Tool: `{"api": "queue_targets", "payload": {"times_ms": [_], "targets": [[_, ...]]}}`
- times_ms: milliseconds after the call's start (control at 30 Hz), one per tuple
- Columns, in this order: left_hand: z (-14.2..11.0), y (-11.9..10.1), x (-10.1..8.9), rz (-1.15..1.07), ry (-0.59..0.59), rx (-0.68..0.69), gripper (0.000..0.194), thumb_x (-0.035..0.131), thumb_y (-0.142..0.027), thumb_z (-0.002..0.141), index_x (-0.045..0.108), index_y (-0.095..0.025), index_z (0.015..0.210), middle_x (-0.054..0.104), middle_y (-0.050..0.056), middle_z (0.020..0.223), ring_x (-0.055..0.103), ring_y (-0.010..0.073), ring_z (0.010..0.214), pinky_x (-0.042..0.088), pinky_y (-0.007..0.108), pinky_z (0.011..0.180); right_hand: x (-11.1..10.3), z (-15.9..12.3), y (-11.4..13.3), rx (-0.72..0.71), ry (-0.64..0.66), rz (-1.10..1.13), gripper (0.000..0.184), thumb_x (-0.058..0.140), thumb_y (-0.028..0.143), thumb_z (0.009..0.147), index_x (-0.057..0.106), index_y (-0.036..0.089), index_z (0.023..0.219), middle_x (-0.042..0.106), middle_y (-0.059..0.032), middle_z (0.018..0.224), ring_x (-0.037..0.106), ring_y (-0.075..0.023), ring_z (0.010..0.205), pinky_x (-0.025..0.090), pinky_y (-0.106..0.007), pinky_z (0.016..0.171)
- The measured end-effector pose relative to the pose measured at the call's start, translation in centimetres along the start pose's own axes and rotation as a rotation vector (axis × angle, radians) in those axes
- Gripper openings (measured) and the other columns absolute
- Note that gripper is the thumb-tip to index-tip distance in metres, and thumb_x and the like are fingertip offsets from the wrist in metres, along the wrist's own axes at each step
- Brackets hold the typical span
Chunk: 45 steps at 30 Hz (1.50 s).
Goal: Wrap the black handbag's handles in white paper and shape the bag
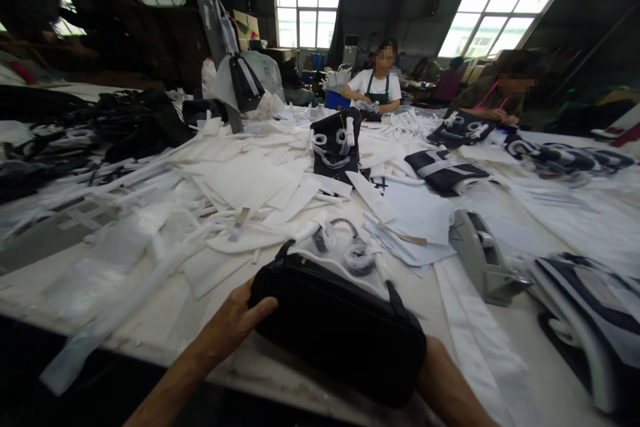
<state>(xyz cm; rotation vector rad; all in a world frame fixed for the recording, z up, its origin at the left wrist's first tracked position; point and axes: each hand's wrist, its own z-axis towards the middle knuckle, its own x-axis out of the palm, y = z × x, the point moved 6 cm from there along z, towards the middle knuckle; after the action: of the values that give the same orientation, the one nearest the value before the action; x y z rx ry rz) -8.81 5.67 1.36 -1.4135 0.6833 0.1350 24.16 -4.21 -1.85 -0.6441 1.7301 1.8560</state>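
1. Two arms reach a black bag (340, 327) at the worktop's (500, 333) near edge; the left hand (235, 320) clasps its end, thumb on top.
2. Right hand hidden behind the bag; grip cannot be told.
3. Beyond lie white paper sheets (250, 180).
4. Far edge: a seated person (377, 83).

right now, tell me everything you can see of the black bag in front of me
The black bag is a dark, smooth, slightly glossy handbag, leather-like by its look, lying on the near edge of the white table. Its top is open and faces away, showing a pale lining, with handles wrapped in white protective material. The left hand holds its left end, thumb on the front. The right hand is hidden behind its right side; only the forearm shows. White paper pieces lie around it.
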Motion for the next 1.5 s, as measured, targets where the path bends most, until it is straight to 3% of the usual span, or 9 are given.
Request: {"api": "queue_targets", "payload": {"times_ms": [167,267,367,533,833,1067,1200,1333,1500], "targets": [[-2.1,4.2,1.4,-0.03,-0.092,-0.073,0.046,0.059,-0.051,0.082,0.061,-0.02,0.116,0.068,0.006,0.106,0.059,0.0281,0.103,0.049,0.033,0.091,-6.4,-1.1,5.1,-0.286,-0.311,-0.347,0.028,0.058,0.042,0.089,0.066,0.025,0.11,0.072,-0.0035,0.107,0.07,-0.0214,0.094,0.058,-0.025,0.078],[-3.1,4.3,1.7,-0.157,-0.005,-0.08,0.054,0.065,-0.056,0.077,0.06,-0.021,0.118,0.066,0.005,0.108,0.057,0.0281,0.105,0.049,0.032,0.09,-5.1,-1.2,11.8,-0.69,-0.295,-0.56,0.051,0.063,0.047,0.086,0.055,0.021,0.13,0.063,-0.0085,0.128,0.058,-0.0285,0.118,0.048,-0.04,0.101],[-3.1,3.5,2.1,-0.5,0.171,-0.143,0.066,0.057,-0.068,0.079,0.057,-0.02,0.124,0.063,0.009,0.118,0.058,0.0282,0.107,0.049,0.034,0.088,-2.3,0.0,15.2,-0.848,-0.161,-0.681,0.048,0.055,0.044,0.092,0.054,0.016,0.131,0.067,-0.0078,0.121,0.063,-0.0251,0.109,0.05,-0.038,0.095],[-2.3,3.9,5.2,-0.961,0.292,-0.549,0.051,0.065,-0.059,0.079,0.068,-0.012,0.097,0.07,0.009,0.088,0.066,0.0205,0.078,0.052,0.028,0.07,-1.2,1.5,14.9,-0.834,-0.11,-0.668,0.045,0.041,0.048,0.098,0.059,0.013,0.119,0.073,-0.0076,0.101,0.069,-0.02,0.086,0.054,-0.03,0.074],[0.0,0.9,8.1,-1.219,0.364,-0.659,0.021,0.067,-0.032,0.08,0.069,-0.011,0.075,0.07,0.003,0.072,0.065,0.0109,0.068,0.051,0.017,0.071,-1.1,1.8,14.2,-0.893,-0.125,-0.716,0.045,0.043,0.058,0.094,0.06,0.017,0.102,0.072,-0.0073,0.083,0.069,-0.0233,0.071,0.053,-0.034,0.062],[1.0,1.1,6.3,-0.932,0.22,-0.389,0.028,0.07,-0.041,0.076,0.068,-0.014,0.086,0.071,0.007,0.091,0.065,0.0215,0.091,0.052,0.031,0.084,-0.7,2.5,13.2,-0.828,-0.017,-0.705,0.054,0.038,0.059,0.095,0.054,0.015,0.122,0.066,-0.0046,0.078,0.065,-0.018,0.061,0.05,-0.027,0.053],[2.4,3.8,3.9,-0.399,0.004,-0.3,0.043,0.051,-0.058,0.084,0.055,-0.016,0.077,0.058,0.0,0.069,0.056,0.017,0.069,0.045,0.028,0.064,0.6,2.7,12.2,-0.776,0.089,-0.66,0.041,0.032,0.049,0.1,0.051,0.019,0.121,0.063,-0.0016,0.077,0.064,-0.0144,0.06,0.048,-0.023,0.052],[3.0,5.8,2.7,0.198,-0.016,-0.228,0.028,0.042,-0.041,0.091,0.044,-0.021,0.072,0.048,-0.004,0.064,0.049,0.015,0.064,0.035,0.026,0.062,2.2,2.9,11.5,-0.706,0.139,-0.65,0.042,0.024,0.05,0.101,0.051,0.02,0.116,0.062,-0.0019,0.078,0.065,-0.0158,0.063,0.049,-0.025,0.053],[2.7,3.9,0.1,0.278,-0.073,-0.194,0.021,0.051,-0.037,0.089,0.049,-0.021,0.076,0.055,-0.001,0.069,0.052,0.0169,0.067,0.036,0.028,0.065,2.4,3.1,11.8,-0.667,0.167,-0.674,0.035,0.051,0.048,0.094,0.05,0.022,0.117,0.062,-0.0011,0.081,0.065,-0.0185,0.064,0.05,-0.028,0.054]]}}
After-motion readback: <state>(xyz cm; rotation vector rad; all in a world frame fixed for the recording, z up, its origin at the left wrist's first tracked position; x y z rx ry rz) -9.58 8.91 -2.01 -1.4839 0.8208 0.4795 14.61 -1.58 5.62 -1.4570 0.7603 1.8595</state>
